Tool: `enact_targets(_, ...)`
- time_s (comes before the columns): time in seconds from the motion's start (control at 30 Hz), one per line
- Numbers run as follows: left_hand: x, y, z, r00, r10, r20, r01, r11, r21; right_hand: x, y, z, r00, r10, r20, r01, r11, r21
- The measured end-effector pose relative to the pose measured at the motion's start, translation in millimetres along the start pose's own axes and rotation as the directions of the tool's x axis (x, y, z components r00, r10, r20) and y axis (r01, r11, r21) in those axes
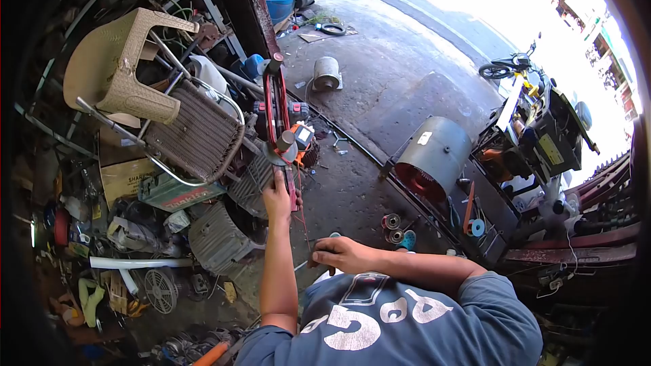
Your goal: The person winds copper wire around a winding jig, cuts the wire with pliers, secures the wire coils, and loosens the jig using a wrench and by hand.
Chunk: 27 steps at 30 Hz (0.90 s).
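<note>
My left hand [277, 200] is closed around the lower part of a long red metal frame [270, 105] with round grey posts on it. Strands of thin reddish wire [303, 220] loop around the lower post and run down from the frame toward my right hand [342, 255]. That hand is in front of my shirt, its fingers curled together on the wire. Something dark covers or sits at its fingertips; I cannot make out what. Close beyond the frame is an orange device with a white-and-dark face [304, 133].
To the left, a tan plastic chair [112, 71] rests on a woven metal-framed chair [193, 129], with finned motor housings [220, 237] below. A large grey cylinder [434, 156] stands to the right, near several wire spools [392, 225]. A motorcycle [505, 68] is outside.
</note>
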State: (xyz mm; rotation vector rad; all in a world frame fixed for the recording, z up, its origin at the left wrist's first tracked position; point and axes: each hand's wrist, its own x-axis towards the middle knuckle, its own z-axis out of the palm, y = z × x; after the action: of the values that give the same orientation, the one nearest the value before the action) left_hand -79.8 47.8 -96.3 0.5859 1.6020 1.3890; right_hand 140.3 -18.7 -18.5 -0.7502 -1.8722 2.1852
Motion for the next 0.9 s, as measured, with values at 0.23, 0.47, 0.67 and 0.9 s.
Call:
enact_targets(0.23,-9,18,24,0.996,-0.067,0.051,0.071,0.994,-0.084,14,15,0,0.964,0.265,0.033,-0.249,0.848,0.467)
enact_targets(0.47,-21,51,20,0.989,-0.019,0.145,0.049,0.978,-0.203,2,8,-11,0.947,0.322,0.012,-0.293,0.843,0.451)
enact_targets(0.67,-23,53,33,0.997,0.081,0.008,-0.079,0.985,-0.156,10,5,-2,0.949,0.309,0.053,-0.279,0.754,0.595)
enact_targets(0.9,-22,38,46,0.872,0.465,-0.154,-0.444,0.883,0.15,15,-15,9,0.932,0.331,0.145,-0.34,0.665,0.665)
